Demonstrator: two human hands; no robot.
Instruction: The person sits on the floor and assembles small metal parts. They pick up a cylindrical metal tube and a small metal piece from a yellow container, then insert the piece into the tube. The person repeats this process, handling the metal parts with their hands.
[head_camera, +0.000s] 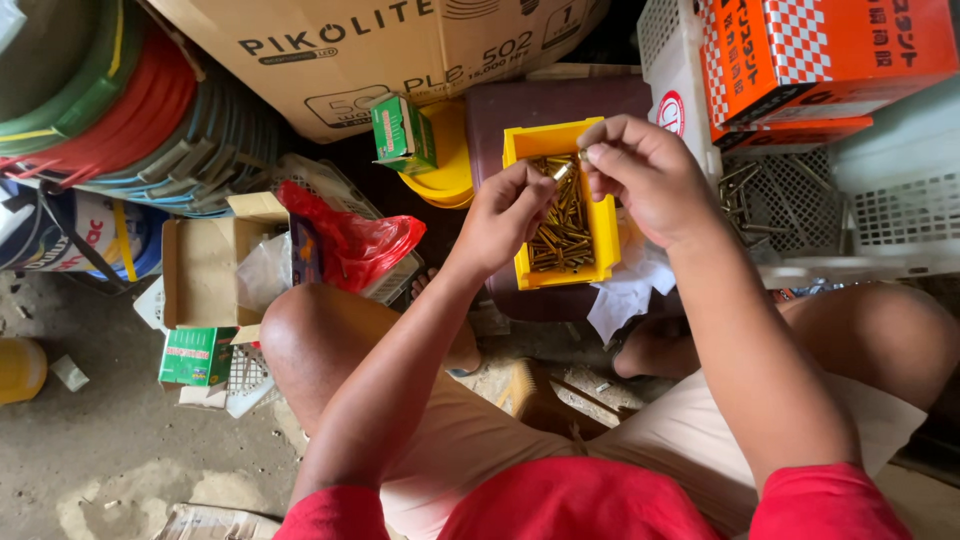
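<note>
A small brass-coloured screw (565, 170) is pinched at its two ends between the fingertips of the left hand (505, 215) and the right hand (640, 175), both held directly above a yellow plastic bin (605, 235) filled with similar brass-coloured screws (562, 235). The bin rests on a dark maroon container (560, 105), with crumpled white paper (630, 290) just beside its right edge. A white mesh basket (880, 215) lies to the right; an open cardboard box (205, 270), a red plastic bag (360, 240) and small green boxes (402, 133) lie to the left.
</note>
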